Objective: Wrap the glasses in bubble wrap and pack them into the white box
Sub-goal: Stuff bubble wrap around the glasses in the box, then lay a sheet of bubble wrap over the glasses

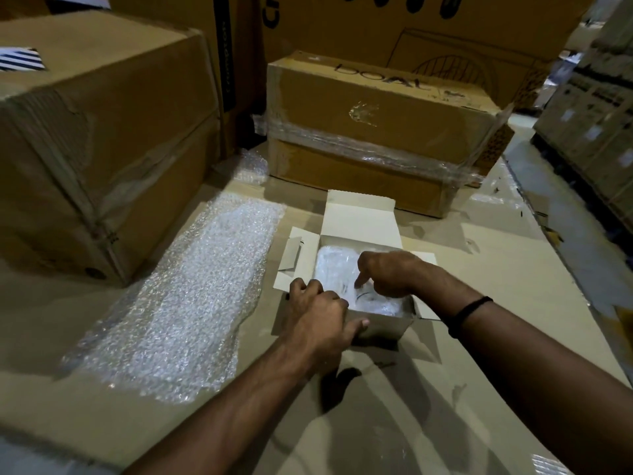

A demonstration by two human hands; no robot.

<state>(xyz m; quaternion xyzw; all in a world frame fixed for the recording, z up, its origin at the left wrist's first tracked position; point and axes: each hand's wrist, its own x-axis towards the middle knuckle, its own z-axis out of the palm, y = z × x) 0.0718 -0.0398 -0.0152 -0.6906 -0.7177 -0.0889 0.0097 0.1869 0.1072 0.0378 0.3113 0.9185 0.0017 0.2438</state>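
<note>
A small white box [359, 217] stands open on a cardboard surface, its lid flap raised at the far side. Inside lies a bundle of bubble-wrapped glasses [334, 269]; a glass rim shows near the front. My left hand [320, 315] grips the box's near left corner, thumb along the front wall. Over the box's right half, my right hand [387, 272] reaches in, fingers curled and pressing down on the wrapped bundle. A long sheet of bubble wrap [191, 296] lies flat to the left of the box.
A big cardboard carton [102, 132] stands at the left. Behind the white box sits a film-wrapped brown carton [376, 132], with taller cartons at the back. A small wad of bubble wrap [251, 168] lies between them. Stacked boxes [596, 125] line an aisle on the right.
</note>
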